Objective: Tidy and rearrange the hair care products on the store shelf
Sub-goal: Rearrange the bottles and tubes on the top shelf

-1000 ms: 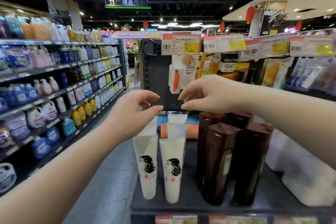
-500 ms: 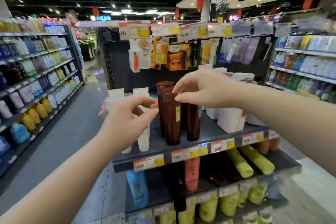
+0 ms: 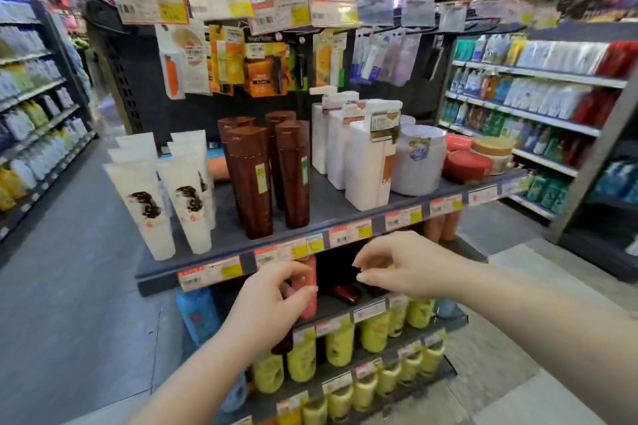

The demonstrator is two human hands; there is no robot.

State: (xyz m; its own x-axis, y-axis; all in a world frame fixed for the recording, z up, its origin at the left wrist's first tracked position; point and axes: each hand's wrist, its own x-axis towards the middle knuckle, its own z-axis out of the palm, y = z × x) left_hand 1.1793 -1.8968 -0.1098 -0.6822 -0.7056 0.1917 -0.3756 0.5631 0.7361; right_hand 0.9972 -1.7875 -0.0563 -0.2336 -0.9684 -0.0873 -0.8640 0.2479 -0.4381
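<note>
Below, pink bottle [image 3: 309, 308], at left grip's [image 3: 272, 300] fingertips

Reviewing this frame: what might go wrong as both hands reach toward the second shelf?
1. The left hand is right at the upright pink tube; a nudge may topple it.
2. The right hand hovers by dark red bottles that seem to lie flat; a bump might roll them.

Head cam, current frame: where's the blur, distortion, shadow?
Head view: motion blur smears the left aisle shelves and frame edges; tall brown plastic bottles, left hand, right hand fairly sharp; wide-angle bowing on the dark grey metal shelf lip; tier below shadowed.
</note>
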